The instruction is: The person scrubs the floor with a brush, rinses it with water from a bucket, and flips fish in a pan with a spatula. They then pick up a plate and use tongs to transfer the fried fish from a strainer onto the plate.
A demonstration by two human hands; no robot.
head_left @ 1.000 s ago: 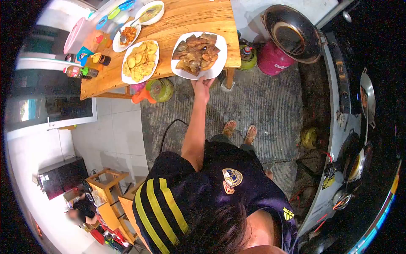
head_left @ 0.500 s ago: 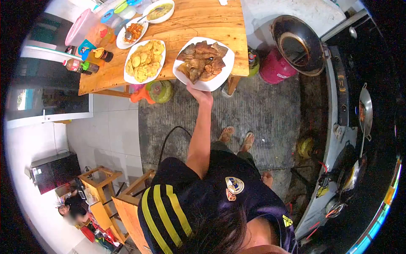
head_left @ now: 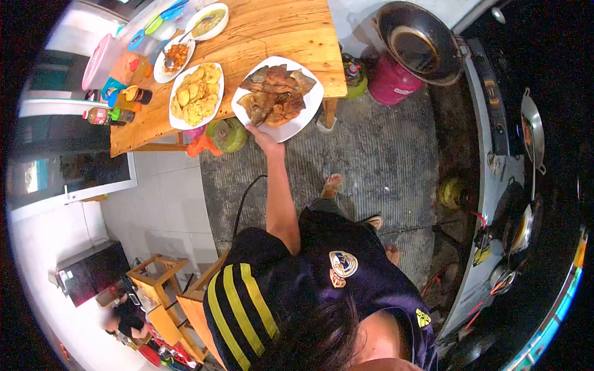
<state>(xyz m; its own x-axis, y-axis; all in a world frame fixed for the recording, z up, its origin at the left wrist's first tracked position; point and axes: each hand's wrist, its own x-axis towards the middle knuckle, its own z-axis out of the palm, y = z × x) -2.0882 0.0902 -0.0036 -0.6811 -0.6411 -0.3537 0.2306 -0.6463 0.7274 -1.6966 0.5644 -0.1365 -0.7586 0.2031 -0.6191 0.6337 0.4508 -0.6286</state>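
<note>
My left hand (head_left: 268,141) grips the near edge of a white square plate (head_left: 294,128), its fingers partly hidden beneath the rim. Browned pieces that look like fried fish (head_left: 278,93) are piled on the plate. In the head view the plate overlaps the front edge of the wooden table (head_left: 291,37); whether it touches the wood I cannot tell. Left of it on the table is a white plate (head_left: 177,123) of yellow fried slices (head_left: 197,94). My right hand is out of view.
A small orange-red dish (head_left: 177,57), a bowl (head_left: 209,21) and bottles (head_left: 99,115) stand on the table. A large wok (head_left: 448,74) sits by a pink gas cylinder (head_left: 393,77). The stove counter (head_left: 489,148) runs along the right. A person (head_left: 130,318) is at lower left.
The view has shifted, with the table and plates now further left. My left hand still holds the plate of fried pieces. My feet have changed position on the floor.
</note>
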